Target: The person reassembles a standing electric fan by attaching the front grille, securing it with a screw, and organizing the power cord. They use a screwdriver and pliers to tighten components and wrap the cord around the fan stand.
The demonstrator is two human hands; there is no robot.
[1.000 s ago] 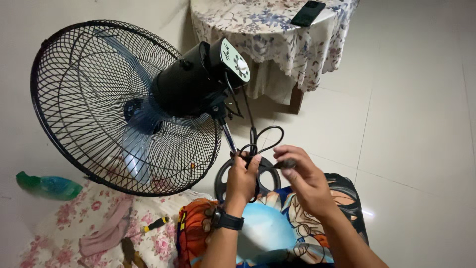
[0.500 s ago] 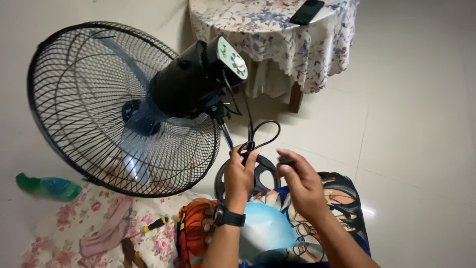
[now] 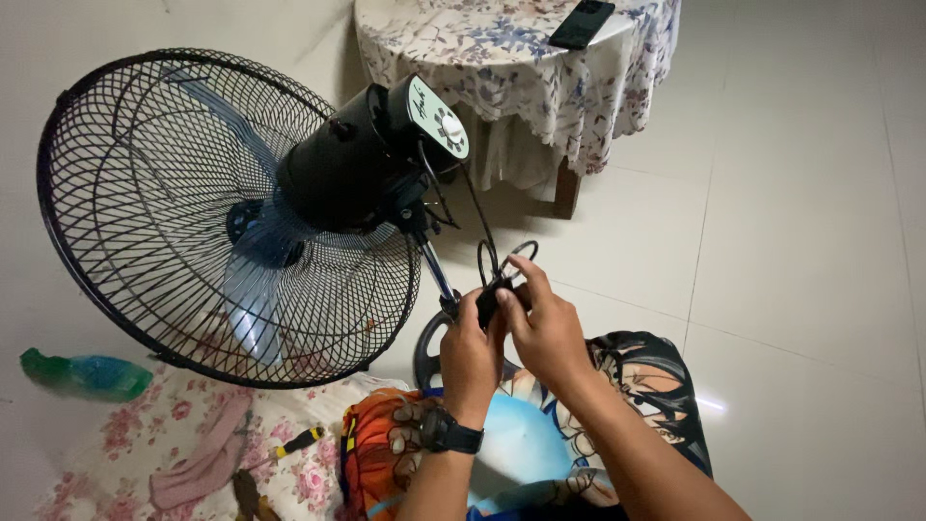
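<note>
While the big black fan (image 3: 227, 207) leans tilted on the floor, its cage facing away and its motor housing toward the person, both hands meet just below the chrome stem (image 3: 439, 273). From the head camera, the left hand (image 3: 471, 357), a dark watch on its wrist, has its fingers curled shut around a coiled bundle of the black cord (image 3: 492, 260). The right hand (image 3: 545, 328) presses in from the other side, fingers together and bent over the same bundle, thumb on top. I judge the step in hand to be gathering the cord into loops; the next move would call for a firm pinch so the coil doesn't spring apart. A screwdriver (image 3: 301, 442) lies on the floral cloth (image 3: 145, 434) nearby.
</note>
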